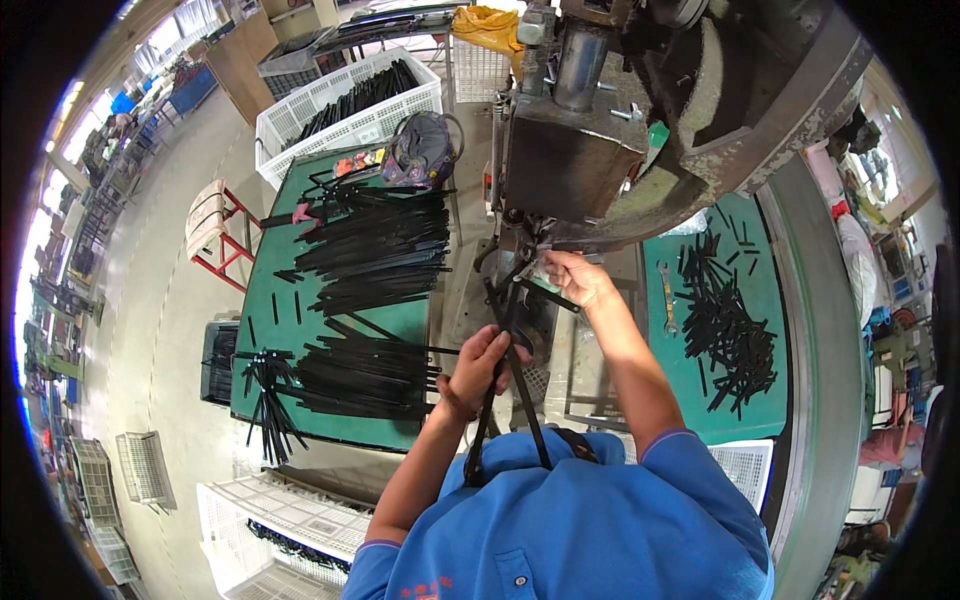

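My left hand (478,368) is closed around long flat black metal strips (528,405), which cross in front of my blue shirt and reach up to the machine. My right hand (580,280) is at the tool area under the press head (570,160), with thumb and fingers pinched together. What sits between those fingertips is too small to make out. Just below them a short black bar (550,295) sticks out at a slant; whether the fingers touch it, I cannot tell.
Stacks of long black strips (370,375) cover the green table (270,325) on the left. On the right-hand green table (740,425) lie a heap of short black pieces (728,335) and a wrench (667,298). A white crate (430,95), a backpack (422,150) and a red-legged stool (222,235) stand around.
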Demonstrator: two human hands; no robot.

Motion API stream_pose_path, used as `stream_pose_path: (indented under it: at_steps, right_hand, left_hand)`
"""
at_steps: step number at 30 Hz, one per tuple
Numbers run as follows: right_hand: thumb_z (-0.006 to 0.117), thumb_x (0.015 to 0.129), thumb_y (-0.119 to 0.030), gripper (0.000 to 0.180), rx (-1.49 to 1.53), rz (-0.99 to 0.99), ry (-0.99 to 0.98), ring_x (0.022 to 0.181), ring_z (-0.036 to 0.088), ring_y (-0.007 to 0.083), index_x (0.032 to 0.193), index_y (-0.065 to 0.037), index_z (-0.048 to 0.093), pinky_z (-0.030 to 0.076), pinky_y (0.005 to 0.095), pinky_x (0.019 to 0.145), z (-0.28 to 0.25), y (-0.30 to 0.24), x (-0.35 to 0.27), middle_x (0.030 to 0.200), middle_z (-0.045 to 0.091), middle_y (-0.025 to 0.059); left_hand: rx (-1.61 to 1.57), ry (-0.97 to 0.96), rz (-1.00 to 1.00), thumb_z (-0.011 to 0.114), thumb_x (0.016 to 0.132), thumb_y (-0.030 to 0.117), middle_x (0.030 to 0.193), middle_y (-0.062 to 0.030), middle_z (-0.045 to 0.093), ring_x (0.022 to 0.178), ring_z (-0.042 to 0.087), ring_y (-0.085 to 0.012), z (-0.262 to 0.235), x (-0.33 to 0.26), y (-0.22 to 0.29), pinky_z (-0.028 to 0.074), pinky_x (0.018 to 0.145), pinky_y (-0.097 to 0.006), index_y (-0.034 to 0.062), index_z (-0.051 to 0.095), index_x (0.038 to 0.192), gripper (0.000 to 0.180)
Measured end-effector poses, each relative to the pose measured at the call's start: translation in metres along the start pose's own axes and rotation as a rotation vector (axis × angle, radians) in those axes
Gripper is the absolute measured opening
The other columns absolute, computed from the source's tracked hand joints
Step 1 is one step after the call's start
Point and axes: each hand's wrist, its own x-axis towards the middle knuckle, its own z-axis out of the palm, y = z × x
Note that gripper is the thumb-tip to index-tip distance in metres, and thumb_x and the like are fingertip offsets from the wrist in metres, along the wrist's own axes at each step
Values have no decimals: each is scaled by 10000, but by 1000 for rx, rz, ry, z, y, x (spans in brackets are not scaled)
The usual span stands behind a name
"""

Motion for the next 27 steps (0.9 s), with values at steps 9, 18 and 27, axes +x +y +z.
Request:
stream_pose_path:
  at_steps: [9, 18, 27]
  right_hand:
    - [628, 729, -203, 303, -1372, -652, 593, 817, 628, 293, 977, -32, 593, 488, 354, 672, -64, -1, 5, 921, 636, 165]
    - [403, 962, -311, 302, -342, -71, 42, 563, 564, 100, 975, -43, 542, 447, 230, 502, 37, 82, -162, 696, 590, 45]
    - [391, 968, -232, 264, -327, -117, 283, 365, 362, 83, 991, -28, 556, 305, 228, 357, 82, 103, -173, 496, 427, 7]
  left_hand:
    - [66, -97, -27, 395, 953, 190, 773, -106, 629, 392, 410, -80, 24, 57, -5, 343, 363, -208, 32, 445, 933, 167]
    - [15, -121, -87, 429, 948, 236, 824, -117, 633, 426, 429, -66, 11, 70, -20, 338, 376, -193, 38, 494, 983, 211]
    - [-11, -134, -131, 480, 928, 204, 902, -113, 646, 465, 442, -63, 1, 67, -23, 367, 388, -203, 32, 509, 984, 182]
